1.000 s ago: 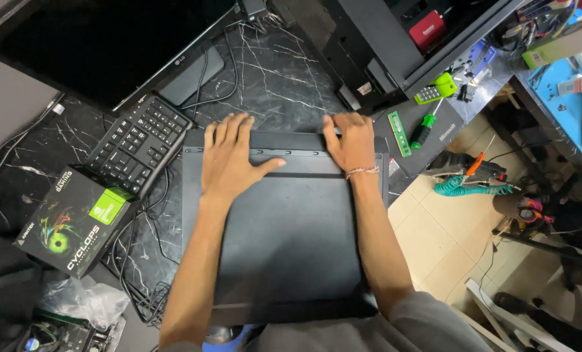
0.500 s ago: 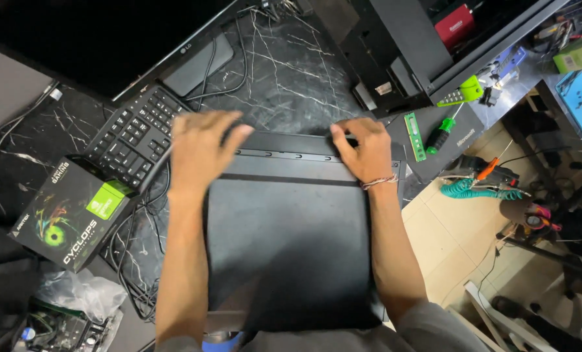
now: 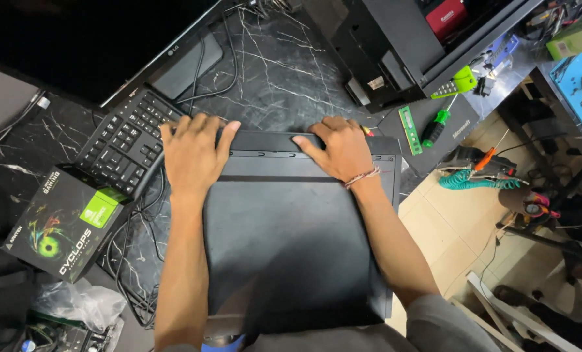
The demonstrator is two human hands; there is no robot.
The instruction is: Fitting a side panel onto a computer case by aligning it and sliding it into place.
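A large flat black panel (image 3: 291, 254) lies on the dark marbled bench (image 3: 284, 72), its near edge running off the bottom of the frame and hidden by the person's arms and lap. The left hand (image 3: 193, 153) rests palm down over the panel's far left corner, fingers spread and laid flat, so its grip is open and closes on nothing; whether the fingertips curl over the far edge cannot be made out. The right hand (image 3: 340, 150) lies flat on the far rim nearer the right side, fingers together and pointing left, likewise pressing rather than clasping. A black keyboard (image 3: 124, 140) sits to the far left, partly covered by the left hand and the panel corner. A monitor (image 3: 75, 45) is cut off at the top left. A black and green box (image 3: 66, 221) lies at the near left among tangled cables. Far right, a green-handled screwdriver (image 3: 437, 124) lies beside a green memory stick (image 3: 408, 130); the clutter beyond is too small to tell.
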